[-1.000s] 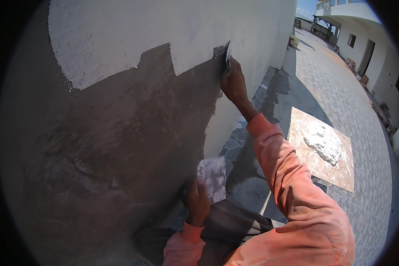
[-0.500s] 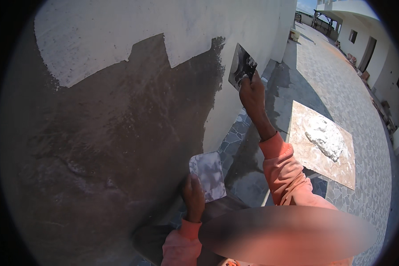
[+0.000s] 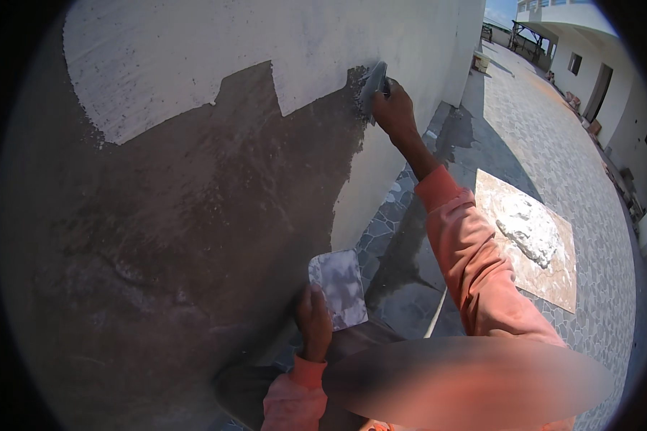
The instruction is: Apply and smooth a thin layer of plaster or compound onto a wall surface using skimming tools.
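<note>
My right hand (image 3: 393, 108) is closed around a plastering trowel (image 3: 372, 87), its blade tilted against the wall at the right edge of the dark bare patch. White plaster (image 3: 165, 57) covers the upper part of the wall, with a stepped lower border. Below it lies the rough grey-brown surface (image 3: 194, 208). Low in front of me, my left hand (image 3: 314, 321) grips a flat, pale rectangular plate (image 3: 339, 289) smeared with white. The plate is held apart from the wall, and its underside is hidden.
To my right, a square tan board (image 3: 557, 286) carries a heap of wet white plaster (image 3: 530, 226). Stone-patterned paving (image 3: 589, 194) runs beside the wall toward a white building (image 3: 589, 65). A thin pale rod (image 3: 436, 314) shows beneath my right arm.
My right hand has moved left and slightly up, bringing the trowel from beside the dark patch onto its right edge. The blade has turned edge-on. My left hand stays nearly still.
</note>
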A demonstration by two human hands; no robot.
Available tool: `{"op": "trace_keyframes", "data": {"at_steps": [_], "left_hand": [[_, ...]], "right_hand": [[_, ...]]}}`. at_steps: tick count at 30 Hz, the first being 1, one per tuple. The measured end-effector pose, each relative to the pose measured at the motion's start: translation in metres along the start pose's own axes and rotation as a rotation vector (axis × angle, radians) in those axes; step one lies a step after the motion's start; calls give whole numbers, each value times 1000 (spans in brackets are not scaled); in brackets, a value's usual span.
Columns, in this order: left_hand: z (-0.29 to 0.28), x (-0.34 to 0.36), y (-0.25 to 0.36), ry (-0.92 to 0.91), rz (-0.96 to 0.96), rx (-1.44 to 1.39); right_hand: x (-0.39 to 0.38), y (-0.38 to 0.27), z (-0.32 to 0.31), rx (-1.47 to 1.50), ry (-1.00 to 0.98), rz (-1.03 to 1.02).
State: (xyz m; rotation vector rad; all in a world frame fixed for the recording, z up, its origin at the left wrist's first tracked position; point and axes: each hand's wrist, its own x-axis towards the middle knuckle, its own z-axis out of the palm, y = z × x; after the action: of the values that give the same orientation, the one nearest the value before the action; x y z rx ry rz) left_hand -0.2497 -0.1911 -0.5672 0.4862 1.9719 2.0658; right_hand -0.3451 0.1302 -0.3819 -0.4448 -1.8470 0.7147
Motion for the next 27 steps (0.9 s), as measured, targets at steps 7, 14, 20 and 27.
{"op": "trace_keyframes", "data": {"at_steps": [7,14,20,27], "left_hand": [[2,1,-4,4,-11,-53],[-1,-4,2,-17,-58,-77],[0,-1,-6,-30,-20,-65],[4,3,-3,20,13,-129]], "right_hand": [[-66,-20,0,-62,40,-580],[-35,-6,-34,111,-12,-63],[6,60,-10,-51,128,-127],[-37,65,14,61,32,-245]]}}
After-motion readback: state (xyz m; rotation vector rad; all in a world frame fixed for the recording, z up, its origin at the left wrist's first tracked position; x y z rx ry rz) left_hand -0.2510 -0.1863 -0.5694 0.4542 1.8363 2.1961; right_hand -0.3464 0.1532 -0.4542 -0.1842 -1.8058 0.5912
